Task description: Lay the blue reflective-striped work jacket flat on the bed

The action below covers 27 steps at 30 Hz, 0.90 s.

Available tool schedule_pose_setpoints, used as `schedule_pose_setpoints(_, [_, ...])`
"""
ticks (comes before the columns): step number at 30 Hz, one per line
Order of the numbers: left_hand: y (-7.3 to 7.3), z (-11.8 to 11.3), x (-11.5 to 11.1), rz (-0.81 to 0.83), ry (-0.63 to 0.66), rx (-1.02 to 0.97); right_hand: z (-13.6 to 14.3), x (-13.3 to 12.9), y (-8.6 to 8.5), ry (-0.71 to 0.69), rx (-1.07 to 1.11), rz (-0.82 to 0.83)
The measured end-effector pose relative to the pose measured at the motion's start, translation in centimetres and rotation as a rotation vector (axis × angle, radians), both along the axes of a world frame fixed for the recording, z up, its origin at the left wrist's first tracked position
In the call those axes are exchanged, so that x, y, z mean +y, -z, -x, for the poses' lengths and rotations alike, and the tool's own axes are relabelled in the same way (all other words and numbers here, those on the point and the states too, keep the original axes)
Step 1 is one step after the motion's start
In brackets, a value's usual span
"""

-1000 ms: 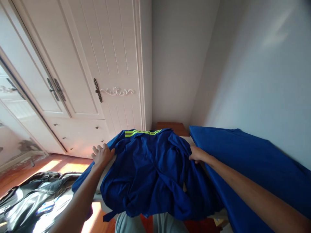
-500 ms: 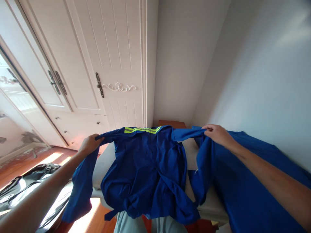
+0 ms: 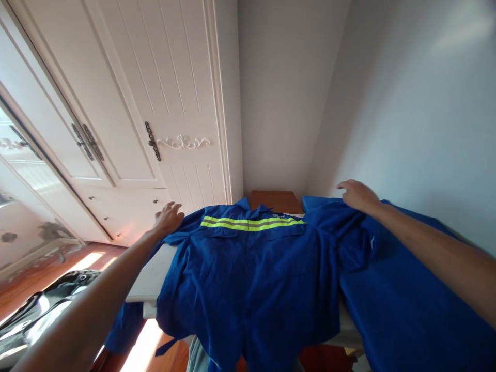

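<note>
A blue garment with a collar and a yellow and grey reflective chest band (image 3: 248, 279) lies front side up over a pale surface. Its left sleeve hangs past the surface edge; the right one lies bunched on other blue fabric. My left hand (image 3: 169, 217) is above the left shoulder and sleeve, fingers apart and holding nothing. Over the bunched right sleeve, my right hand (image 3: 358, 195) is raised with its fingers partly spread and nothing in them.
Blue fabric (image 3: 411, 289) covers the right side. A white wardrobe (image 3: 194, 77) stands behind at left, a brown wooden piece (image 3: 275, 200) beyond the garment. Shiny black and clear wrapped items (image 3: 42, 305) lie at lower left on the wooden floor.
Both hands have let go of the sleeves. The garment has spread flatter, its collar and full chest band now showing, and the right sleeve has dropped onto the blue fabric.
</note>
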<state>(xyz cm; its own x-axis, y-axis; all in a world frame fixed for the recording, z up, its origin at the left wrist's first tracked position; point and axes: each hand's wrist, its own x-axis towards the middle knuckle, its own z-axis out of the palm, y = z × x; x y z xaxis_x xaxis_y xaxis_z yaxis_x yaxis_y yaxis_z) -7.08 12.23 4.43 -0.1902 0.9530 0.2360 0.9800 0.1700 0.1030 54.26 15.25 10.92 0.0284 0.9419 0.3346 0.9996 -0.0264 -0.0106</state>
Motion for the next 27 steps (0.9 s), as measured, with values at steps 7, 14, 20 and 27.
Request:
schedule_pose_setpoints(7, [5.9,-6.8,2.7,0.249,0.449,-0.008,12.5,0.0,7.1,-0.685,0.061,0.194])
schedule_pose_setpoints(14, [10.5,-6.9,3.6,0.286,0.370,-0.029,17.4,3.4,13.0,-0.432,0.086,0.580])
schedule_pose_setpoints(20, [10.4,-6.3,5.5,0.280,0.325,-0.008,18.3,6.5,15.1,-0.390,0.107,0.600])
schedule_pose_setpoints(27, [10.3,-7.4,8.4,0.218,0.338,0.023,17.7,7.9,16.7,-0.290,0.079,0.506])
